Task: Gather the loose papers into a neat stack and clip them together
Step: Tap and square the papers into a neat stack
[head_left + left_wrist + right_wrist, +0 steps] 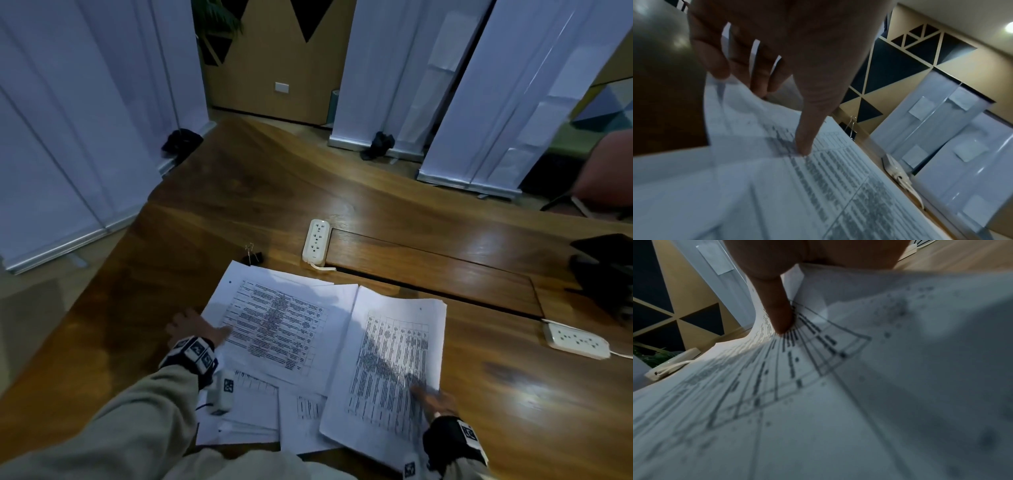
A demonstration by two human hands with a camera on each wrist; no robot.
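Loose printed papers lie spread on the wooden table (212,212). A sheet with a dense table (274,325) lies at the left, and a thicker pile (394,356) at the right, over more sheets (253,411) near me. My left hand (195,329) pinches the left sheet's (818,186) edge, thumb (807,129) on top and fingers (756,73) underneath. My right hand (436,399) pinches the right pile's near corner, its thumb (777,309) pressing the curled-up paper (838,402). A black binder clip (251,256) stands beyond the papers, also in the left wrist view (851,128).
A white power strip (317,243) lies just behind the papers, and another (575,341) at the right. A long hatch (428,274) is set into the tabletop. Dark objects (606,274) sit at the right edge. White roll-up banners (68,120) stand around the table.
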